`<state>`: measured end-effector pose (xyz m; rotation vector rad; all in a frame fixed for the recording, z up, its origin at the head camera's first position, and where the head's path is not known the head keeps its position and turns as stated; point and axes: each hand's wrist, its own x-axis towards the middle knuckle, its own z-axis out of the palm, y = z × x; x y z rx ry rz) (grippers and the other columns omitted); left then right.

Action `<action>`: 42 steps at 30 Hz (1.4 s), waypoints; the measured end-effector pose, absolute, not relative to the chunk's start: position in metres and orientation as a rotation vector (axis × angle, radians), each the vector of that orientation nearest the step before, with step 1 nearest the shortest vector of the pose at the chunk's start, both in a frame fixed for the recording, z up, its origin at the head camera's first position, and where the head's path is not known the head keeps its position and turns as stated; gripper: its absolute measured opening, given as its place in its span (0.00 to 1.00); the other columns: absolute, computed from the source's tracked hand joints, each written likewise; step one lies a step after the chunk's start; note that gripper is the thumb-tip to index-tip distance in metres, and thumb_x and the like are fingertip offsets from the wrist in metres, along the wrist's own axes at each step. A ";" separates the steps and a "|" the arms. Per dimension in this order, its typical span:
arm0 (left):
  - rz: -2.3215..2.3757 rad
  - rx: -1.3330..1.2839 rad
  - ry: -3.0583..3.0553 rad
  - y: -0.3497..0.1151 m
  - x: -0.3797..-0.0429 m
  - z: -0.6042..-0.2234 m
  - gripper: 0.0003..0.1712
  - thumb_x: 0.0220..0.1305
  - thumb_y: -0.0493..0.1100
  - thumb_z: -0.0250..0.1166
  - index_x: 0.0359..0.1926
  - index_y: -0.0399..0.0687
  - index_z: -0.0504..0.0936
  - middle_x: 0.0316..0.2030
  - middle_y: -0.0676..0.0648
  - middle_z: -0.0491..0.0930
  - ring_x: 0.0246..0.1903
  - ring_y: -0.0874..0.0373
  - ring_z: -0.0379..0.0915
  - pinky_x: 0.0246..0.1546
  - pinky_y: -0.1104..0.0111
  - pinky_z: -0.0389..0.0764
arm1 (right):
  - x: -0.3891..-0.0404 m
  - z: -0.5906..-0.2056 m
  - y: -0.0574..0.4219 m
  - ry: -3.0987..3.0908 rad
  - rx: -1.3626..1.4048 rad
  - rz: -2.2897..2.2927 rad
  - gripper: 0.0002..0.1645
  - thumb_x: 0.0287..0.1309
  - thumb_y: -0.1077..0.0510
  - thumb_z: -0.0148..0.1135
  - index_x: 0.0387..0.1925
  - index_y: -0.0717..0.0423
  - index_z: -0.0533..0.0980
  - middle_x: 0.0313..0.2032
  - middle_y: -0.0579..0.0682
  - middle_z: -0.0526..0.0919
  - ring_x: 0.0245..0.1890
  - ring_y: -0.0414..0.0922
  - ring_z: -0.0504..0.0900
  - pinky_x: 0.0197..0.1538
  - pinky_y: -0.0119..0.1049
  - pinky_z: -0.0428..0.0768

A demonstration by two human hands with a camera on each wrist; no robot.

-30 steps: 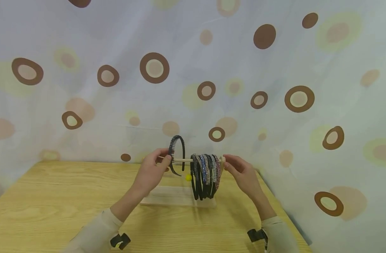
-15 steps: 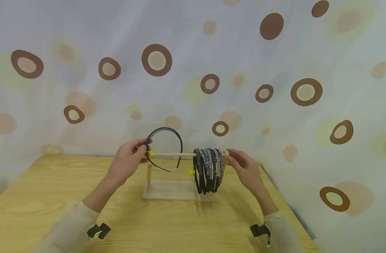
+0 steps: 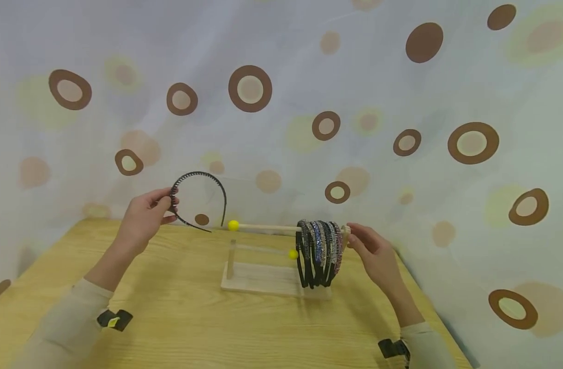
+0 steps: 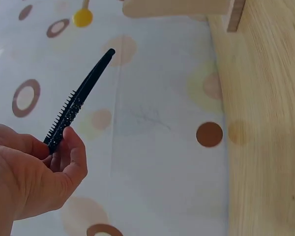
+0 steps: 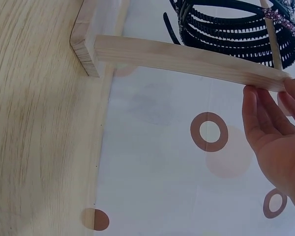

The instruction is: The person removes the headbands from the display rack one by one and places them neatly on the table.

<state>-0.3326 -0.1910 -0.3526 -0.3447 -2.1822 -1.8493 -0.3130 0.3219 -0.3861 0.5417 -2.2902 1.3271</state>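
Note:
My left hand [image 3: 140,220] pinches a black toothed headband [image 3: 199,173] by one side, left of a wooden headband stand [image 3: 263,279]. In the left wrist view, the same headband [image 4: 88,83] appears nearly edge-on, with sparkly stones along its outside. Several glittery headbands [image 3: 317,248], silver, blue and pink, hang together at the right part of the stand's upper rod [image 3: 267,227]. My right hand [image 3: 376,256] holds the top of the right post; in the right wrist view its fingers and thumb grip that post [image 5: 187,59] at its end.
A yellow ball [image 3: 233,225] caps the upper rod's left end, and another yellow ball [image 3: 293,254] sits lower, beside the hanging headbands. The stand rests on a wood-grain table [image 3: 217,328]. Behind it hangs a white cloth [image 3: 272,154] patterned with circles.
My left hand has drawn the black headband leftward off the rod's left end, turning it to face the head camera. The right hand keeps its grip on the post.

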 end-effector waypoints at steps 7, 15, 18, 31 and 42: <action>-1.704 -0.208 -2.242 -0.242 -0.340 -0.374 0.26 0.80 0.39 0.44 0.70 0.24 0.67 0.46 0.44 0.76 0.41 0.66 0.76 0.43 0.70 0.85 | -0.299 -0.373 0.319 -2.308 0.539 1.297 0.21 0.75 0.62 0.58 0.65 0.61 0.75 0.57 0.58 0.82 0.45 0.44 0.86 0.50 0.28 0.81; -1.737 -0.186 -2.363 -0.286 -0.352 -0.403 0.28 0.82 0.40 0.43 0.70 0.20 0.62 0.50 0.42 0.75 0.40 0.70 0.75 0.45 0.67 0.85 | -0.305 -0.382 0.332 -2.271 0.551 1.338 0.21 0.75 0.60 0.58 0.66 0.57 0.75 0.56 0.56 0.82 0.44 0.42 0.86 0.50 0.29 0.82; -1.714 -0.197 -2.433 -0.306 -0.351 -0.412 0.28 0.82 0.40 0.42 0.70 0.19 0.61 0.51 0.40 0.75 0.40 0.72 0.75 0.46 0.66 0.85 | -0.300 -0.378 0.325 -2.290 0.554 1.313 0.21 0.75 0.62 0.57 0.66 0.60 0.75 0.56 0.58 0.82 0.44 0.45 0.86 0.50 0.28 0.82; -1.820 -0.216 -2.524 -0.365 -0.362 -0.431 0.27 0.83 0.39 0.47 0.69 0.19 0.62 0.43 0.56 0.82 0.43 0.70 0.78 0.51 0.56 0.83 | -0.301 -0.372 0.341 -2.302 0.574 1.215 0.22 0.75 0.61 0.57 0.67 0.56 0.75 0.55 0.56 0.83 0.44 0.44 0.87 0.49 0.24 0.80; -1.913 -0.189 -2.643 -0.392 -0.375 -0.445 0.27 0.82 0.36 0.47 0.72 0.20 0.57 0.48 0.35 0.84 0.43 0.58 0.83 0.41 0.63 0.86 | -0.281 -0.371 0.350 -2.307 0.557 1.197 0.22 0.76 0.62 0.56 0.67 0.59 0.74 0.53 0.52 0.83 0.43 0.41 0.86 0.48 0.24 0.80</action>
